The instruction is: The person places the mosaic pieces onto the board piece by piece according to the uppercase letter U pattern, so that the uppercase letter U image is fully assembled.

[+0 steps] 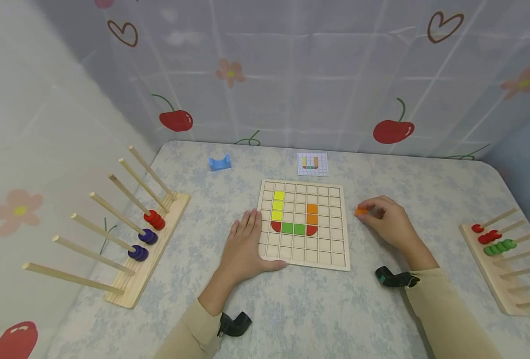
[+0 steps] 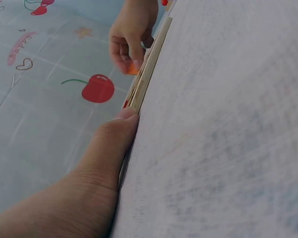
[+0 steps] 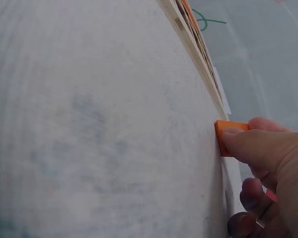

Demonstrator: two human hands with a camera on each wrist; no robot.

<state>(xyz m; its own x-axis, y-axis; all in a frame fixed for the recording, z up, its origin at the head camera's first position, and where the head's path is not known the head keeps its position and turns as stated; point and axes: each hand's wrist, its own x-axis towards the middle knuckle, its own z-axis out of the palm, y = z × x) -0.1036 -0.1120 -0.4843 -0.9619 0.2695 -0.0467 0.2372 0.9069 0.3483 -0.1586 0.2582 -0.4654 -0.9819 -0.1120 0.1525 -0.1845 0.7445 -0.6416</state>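
Observation:
A wooden grid board [image 1: 327, 253] lies mid-table with several colored tiles set in a U shape: a column of yellow tiles [image 1: 277, 205], red rounded corner tiles [image 1: 311, 230], green tiles [image 1: 293, 229] and two orange tiles [image 1: 312, 214]. My left hand [image 1: 242, 249] rests at the board's left side, fingers straight, thumb along the near edge; the left wrist view shows that thumb [image 2: 107, 144] against the edge. Right of the board, my right hand [image 1: 390, 222] pinches a small orange square tile [image 3: 228, 136] between thumb and fingers, close over the table.
A pattern card [image 1: 312, 164] with a matching U lies behind the board, a blue plastic holder [image 1: 220, 162] to its left. Wooden peg racks with rings stand at the left [image 1: 148, 269] and right [image 1: 489, 279].

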